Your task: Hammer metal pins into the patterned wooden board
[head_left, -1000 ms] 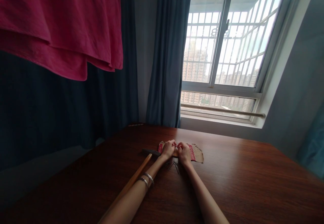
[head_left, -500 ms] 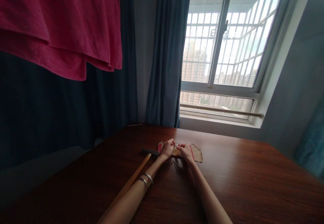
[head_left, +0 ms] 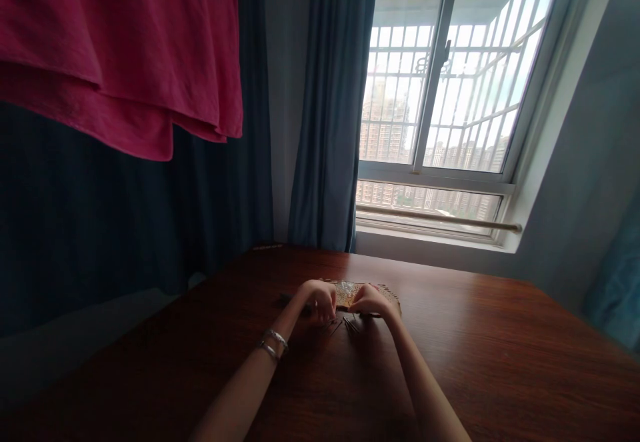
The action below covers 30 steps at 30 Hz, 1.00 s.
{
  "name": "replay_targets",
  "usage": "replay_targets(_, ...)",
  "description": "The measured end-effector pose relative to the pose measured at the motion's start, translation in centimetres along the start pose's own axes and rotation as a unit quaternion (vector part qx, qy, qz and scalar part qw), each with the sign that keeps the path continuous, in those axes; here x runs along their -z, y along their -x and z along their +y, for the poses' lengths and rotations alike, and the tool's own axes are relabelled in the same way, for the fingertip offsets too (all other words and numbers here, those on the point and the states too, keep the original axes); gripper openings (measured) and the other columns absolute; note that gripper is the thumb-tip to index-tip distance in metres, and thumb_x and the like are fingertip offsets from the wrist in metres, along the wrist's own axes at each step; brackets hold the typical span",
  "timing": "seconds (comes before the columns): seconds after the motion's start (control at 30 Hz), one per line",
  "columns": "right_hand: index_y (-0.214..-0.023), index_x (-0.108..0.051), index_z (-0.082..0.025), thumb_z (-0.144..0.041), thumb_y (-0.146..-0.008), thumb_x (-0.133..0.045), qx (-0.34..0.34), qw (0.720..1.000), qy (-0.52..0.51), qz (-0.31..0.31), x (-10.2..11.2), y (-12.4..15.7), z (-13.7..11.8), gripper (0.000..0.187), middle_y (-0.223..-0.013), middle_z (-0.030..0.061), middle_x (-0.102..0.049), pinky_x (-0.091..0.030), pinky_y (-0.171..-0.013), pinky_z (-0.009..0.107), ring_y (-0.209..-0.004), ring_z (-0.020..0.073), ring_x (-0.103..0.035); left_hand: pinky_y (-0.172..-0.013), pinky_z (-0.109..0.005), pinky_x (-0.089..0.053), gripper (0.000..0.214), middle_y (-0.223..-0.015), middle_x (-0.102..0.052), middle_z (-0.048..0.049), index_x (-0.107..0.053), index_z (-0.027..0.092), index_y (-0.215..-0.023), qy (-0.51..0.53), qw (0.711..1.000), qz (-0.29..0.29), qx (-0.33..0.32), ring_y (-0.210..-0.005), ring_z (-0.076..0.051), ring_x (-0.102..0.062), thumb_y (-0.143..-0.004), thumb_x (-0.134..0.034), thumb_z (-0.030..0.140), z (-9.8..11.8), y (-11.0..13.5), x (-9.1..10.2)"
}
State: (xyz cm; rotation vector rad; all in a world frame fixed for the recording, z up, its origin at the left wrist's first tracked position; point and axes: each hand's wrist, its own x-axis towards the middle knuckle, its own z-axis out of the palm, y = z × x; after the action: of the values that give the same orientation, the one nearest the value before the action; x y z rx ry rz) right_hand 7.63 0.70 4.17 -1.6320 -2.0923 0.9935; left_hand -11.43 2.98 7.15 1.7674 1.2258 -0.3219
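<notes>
A patterned tan sheet with rows of small marks [head_left: 393, 295] lies on the table, a clear crinkled plastic piece [head_left: 345, 287] on its middle. My left hand [head_left: 323, 297] is at the sheet's near left edge, fingers bent down and closed beside several thin dark nail-like rods [head_left: 351, 325]. What its fingertips hold, if anything, cannot be made out. My right hand [head_left: 369, 300] rests over the sheet's near edge, thumb and fingers pinched together just above the rods. Anything in that pinch is too small to name. A dark hammer-like head [head_left: 289, 300] is left of my left hand, its handle hidden by my forearm.
The brown wooden table [head_left: 475, 342] runs back towards a barred window [head_left: 435, 95]. Dark blue curtains [head_left: 325, 129] hang behind and to the left. A pink cloth [head_left: 150, 62] hangs at the upper left, above the table's height.
Both hands have left the middle of the sheet. My left hand has come left and down towards the rods; my right hand has dropped to the near edge. My left forearm now covers the wooden handle.
</notes>
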Motion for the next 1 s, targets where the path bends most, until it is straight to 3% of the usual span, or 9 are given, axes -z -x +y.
replay_targets(0.07,-0.098,-0.057,-0.015,-0.031,-0.083,-0.052,-0.034,0.996,0.018,-0.080,-0.1,0.2,-0.5,0.022,-0.094,0.0030,-0.060,-0.051,-0.065,0.030,-0.076,0.0132,-0.059,-0.051,-0.029,-0.047,0.015,-0.054,-0.062,-0.0055,-0.063,0.012,-0.055,-0.036,0.997,-0.058,0.041,-0.054,-0.020,-0.060,-0.056,-0.070,0.025,0.3,0.1,-0.5)
replay_targets(0.17,-0.088,-0.058,-0.013,-0.030,-0.083,-0.054,-0.070,0.985,0.027,-0.158,-0.5,0.4,-1.3,0.018,-0.080,0.0004,-0.062,-0.051,-0.059,0.027,-0.065,0.0099,-0.059,-0.049,-0.029,-0.047,0.018,-0.049,-0.061,-0.0073,-0.062,0.013,-0.051,-0.076,0.991,-0.071,0.083,-0.055,-0.022,-0.062,-0.059,-0.069,0.027,0.8,-0.7,-1.3)
replay_targets(0.4,-0.066,-0.061,-0.016,-0.028,-0.073,-0.063,-0.029,0.972,-0.088,-0.217,-0.8,1.1,-2.7,0.014,-0.055,-0.0015,-0.063,-0.051,-0.056,0.020,-0.059,0.0125,-0.064,-0.049,-0.029,-0.049,0.020,-0.057,-0.064,-0.0096,-0.059,0.012,-0.055,-0.069,0.997,-0.030,0.035,-0.058,-0.022,-0.063,-0.070,-0.058,0.025,0.6,-2.3,-1.4)
replay_targets(0.6,-0.075,-0.059,-0.014,-0.032,-0.077,-0.058,-0.028,0.962,-0.123,-0.243,0.3,1.5,-2.3,0.018,-0.064,0.0010,-0.066,-0.053,-0.061,0.026,-0.060,0.0131,-0.065,-0.053,-0.032,-0.051,0.030,-0.054,-0.062,-0.0101,-0.060,0.011,-0.056,-0.048,0.994,-0.084,0.057,-0.058,-0.023,-0.063,-0.077,-0.049,0.028,1.0,-0.1,-0.9)
replay_targets(0.7,-0.084,-0.057,-0.015,-0.031,-0.083,-0.052,-0.055,0.967,-0.092,-0.232,1.0,1.2,-1.7,0.017,-0.070,-0.0015,-0.064,-0.052,-0.058,0.026,-0.058,0.0096,-0.062,-0.053,-0.030,-0.050,0.029,-0.050,-0.061,-0.0088,-0.059,0.011,-0.055,-0.010,0.997,-0.030,0.068,-0.055,-0.021,-0.062,-0.077,-0.050,0.028,1.5,1.7,-0.4)
replay_targets(0.83,-0.100,-0.055,-0.014,-0.031,-0.084,-0.051,-0.099,0.962,-0.023,-0.254,1.3,1.0,-1.2,0.024,-0.092,0.0034,-0.061,-0.051,-0.064,0.031,-0.074,0.0128,-0.059,-0.047,-0.026,-0.046,0.034,-0.046,-0.060,-0.0097,-0.057,0.010,-0.051,-0.030,0.993,0.054,0.101,-0.048,-0.019,-0.061,-0.077,-0.049,0.031,2.2,3.8,0.1)
replay_targets(1.0,-0.107,-0.053,-0.015,-0.032,-0.084,-0.051,-0.075,0.966,0.037,-0.244,-0.2,1.6,-2.0,0.028,-0.102,0.0053,-0.058,-0.050,-0.070,0.035,-0.084,0.0155,-0.058,-0.053,-0.029,-0.049,0.031,-0.051,-0.063,-0.0113,-0.058,0.012,-0.050,-0.100,0.977,0.137,0.127,-0.054,-0.022,-0.063,-0.072,-0.053,0.033,2.1,6.1,-1.1)
